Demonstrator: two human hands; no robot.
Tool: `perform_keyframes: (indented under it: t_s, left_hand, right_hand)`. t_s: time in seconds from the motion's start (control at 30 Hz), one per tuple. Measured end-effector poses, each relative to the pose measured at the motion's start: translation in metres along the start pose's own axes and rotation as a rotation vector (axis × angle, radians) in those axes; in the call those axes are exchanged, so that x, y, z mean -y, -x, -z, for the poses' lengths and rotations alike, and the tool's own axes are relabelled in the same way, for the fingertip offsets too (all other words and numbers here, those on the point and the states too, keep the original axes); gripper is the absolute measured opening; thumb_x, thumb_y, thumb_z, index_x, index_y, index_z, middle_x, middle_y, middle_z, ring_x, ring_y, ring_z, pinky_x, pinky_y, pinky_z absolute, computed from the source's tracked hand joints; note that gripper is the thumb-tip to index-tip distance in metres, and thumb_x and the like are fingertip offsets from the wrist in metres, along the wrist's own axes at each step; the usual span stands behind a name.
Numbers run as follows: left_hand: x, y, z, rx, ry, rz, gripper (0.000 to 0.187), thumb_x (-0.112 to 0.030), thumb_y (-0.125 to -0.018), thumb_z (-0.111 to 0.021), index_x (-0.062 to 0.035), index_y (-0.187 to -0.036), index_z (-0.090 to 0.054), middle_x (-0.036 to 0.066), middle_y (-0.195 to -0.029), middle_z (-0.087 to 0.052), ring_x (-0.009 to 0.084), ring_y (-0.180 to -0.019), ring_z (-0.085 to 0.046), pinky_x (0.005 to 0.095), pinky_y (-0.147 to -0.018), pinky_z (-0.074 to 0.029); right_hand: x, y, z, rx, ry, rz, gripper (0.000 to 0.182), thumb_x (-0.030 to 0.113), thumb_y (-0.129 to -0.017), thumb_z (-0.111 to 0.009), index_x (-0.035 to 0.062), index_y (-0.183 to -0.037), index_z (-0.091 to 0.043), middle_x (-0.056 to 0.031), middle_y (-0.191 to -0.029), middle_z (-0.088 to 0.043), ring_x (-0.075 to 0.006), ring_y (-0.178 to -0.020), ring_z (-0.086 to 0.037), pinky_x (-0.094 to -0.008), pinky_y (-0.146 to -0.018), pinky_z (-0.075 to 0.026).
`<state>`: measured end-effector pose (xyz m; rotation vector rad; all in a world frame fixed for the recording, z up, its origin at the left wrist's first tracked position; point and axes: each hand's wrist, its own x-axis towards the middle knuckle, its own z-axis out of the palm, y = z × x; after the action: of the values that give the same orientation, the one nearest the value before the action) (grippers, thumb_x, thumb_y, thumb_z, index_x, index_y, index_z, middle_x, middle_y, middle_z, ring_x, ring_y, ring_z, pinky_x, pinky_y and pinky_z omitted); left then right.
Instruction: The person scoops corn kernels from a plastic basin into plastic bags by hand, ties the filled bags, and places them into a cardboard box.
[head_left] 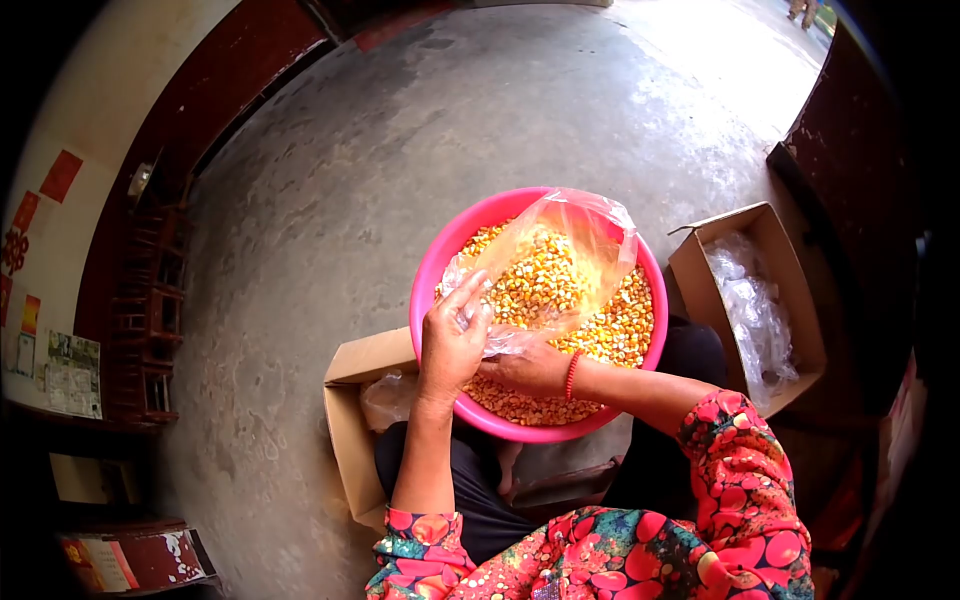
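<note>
A pink basin (661, 330) full of yellow corn kernels (628, 318) sits at my lap. Over the kernels lies a clear plastic bag (600, 215), its far end spread wide, with more kernels showing through it. My left hand (455, 335) pinches the bag's gathered near-left edge between thumb and fingers. Just to the right, my right hand (532, 368), with a red beaded bracelet (572, 375) at the wrist, grips the near side of the bag low over the kernels. Its fingertips are hidden behind the left hand and the plastic.
On the right stands an open cardboard box (800, 330) holding crumpled clear plastic bags (750, 310). Another cardboard box (345, 430), with plastic inside, is at the lower left, partly under the basin. Wooden stools (150, 330) line the left wall. Grey concrete floor (330, 200) surrounds the basin.
</note>
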<state>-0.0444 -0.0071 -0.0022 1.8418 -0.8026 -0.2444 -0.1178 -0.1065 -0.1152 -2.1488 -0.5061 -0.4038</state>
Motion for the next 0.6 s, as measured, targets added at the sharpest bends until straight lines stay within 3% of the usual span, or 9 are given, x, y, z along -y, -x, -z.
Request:
perform_keyframes:
  t_s: [0.07,0.17,0.23,0.27,0.33,0.47,0.53,0.6]
  left_hand:
    - [0.001,0.000,0.001,-0.008,0.004,0.002,0.039,0.005,-0.076,-0.060,0.0020,-0.115,-0.059,0.020,-0.113,-0.062,0.0261,-0.108,-0.059,0.0324,-0.092,-0.046]
    - [0.003,0.001,0.001,-0.018,0.057,0.030,0.038,0.005,-0.077,-0.060,0.0019,-0.115,-0.059,0.020,-0.112,-0.062,0.0260,-0.108,-0.059,0.0323,-0.092,-0.046]
    - [-0.001,0.000,0.001,-0.020,0.040,0.031,0.038,0.005,-0.077,-0.060,0.0019,-0.115,-0.059,0.020,-0.112,-0.062,0.0258,-0.108,-0.059,0.0322,-0.092,-0.046]
    - [-0.002,0.000,0.001,-0.023,0.023,0.032,0.038,0.005,-0.077,-0.060,0.0019,-0.115,-0.059,0.020,-0.112,-0.062,0.0257,-0.108,-0.059,0.0321,-0.091,-0.046]
    - [-0.003,0.000,0.001,-0.022,0.016,0.035,0.038,0.005,-0.077,-0.060,0.0020,-0.115,-0.059,0.021,-0.112,-0.062,0.0257,-0.108,-0.059,0.0322,-0.091,-0.046]
    - [-0.004,0.000,0.002,-0.014,0.016,0.036,0.038,0.006,-0.077,-0.059,0.0022,-0.115,-0.059,0.021,-0.113,-0.062,0.0263,-0.108,-0.059,0.0323,-0.091,-0.046]
    - [-0.004,-0.001,0.002,-0.011,0.009,0.039,0.038,0.006,-0.077,-0.059,0.0023,-0.115,-0.059,0.021,-0.113,-0.062,0.0264,-0.108,-0.059,0.0323,-0.091,-0.046]
    - [-0.004,0.000,0.002,-0.008,0.001,0.040,0.038,0.006,-0.078,-0.058,0.0024,-0.115,-0.059,0.021,-0.113,-0.061,0.0266,-0.108,-0.059,0.0324,-0.091,-0.046]
  right_hand:
    - [-0.002,0.004,-0.002,0.043,-0.044,-0.062,0.032,0.017,-0.083,-0.053,0.0009,-0.110,-0.058,-0.0212,-0.113,-0.056,-0.0337,-0.104,-0.054,-0.0409,-0.093,-0.041]
    - [0.003,0.005,0.007,0.018,0.101,-0.004,0.025,0.020,-0.082,-0.055,0.0017,-0.099,-0.061,-0.0216,-0.101,-0.059,-0.0334,-0.095,-0.058,-0.0419,-0.086,-0.044]
    - [0.010,0.002,0.021,0.340,0.270,0.047,0.019,0.021,-0.081,-0.056,0.0025,-0.082,-0.061,-0.0192,-0.086,-0.060,-0.0323,-0.081,-0.060,-0.0439,-0.074,-0.047]
    - [0.011,0.003,0.022,0.339,0.268,0.045,0.019,0.021,-0.081,-0.056,0.0025,-0.082,-0.061,-0.0192,-0.086,-0.060,-0.0323,-0.081,-0.060,-0.0439,-0.074,-0.047]
    - [0.011,0.003,0.023,0.416,0.244,0.014,0.020,0.022,-0.081,-0.056,0.0039,-0.071,-0.057,-0.0157,-0.077,-0.059,-0.0297,-0.071,-0.060,-0.0429,-0.062,-0.046]
    - [-0.012,0.009,0.001,0.168,0.238,0.070,0.017,0.021,-0.080,-0.057,0.0068,-0.071,-0.057,-0.0133,-0.072,-0.058,-0.0276,-0.065,-0.059,-0.0389,-0.056,-0.046]
    - [-0.020,0.005,-0.005,-0.025,0.243,0.247,0.015,0.020,-0.080,-0.057,0.0097,-0.069,-0.057,-0.0114,-0.065,-0.056,-0.0259,-0.058,-0.056,-0.0361,-0.055,-0.045]
    - [-0.029,0.001,-0.006,0.029,0.349,0.300,0.013,0.020,-0.079,-0.057,0.0103,-0.070,-0.057,-0.0110,-0.063,-0.055,-0.0248,-0.057,-0.055,-0.0358,-0.054,-0.045]
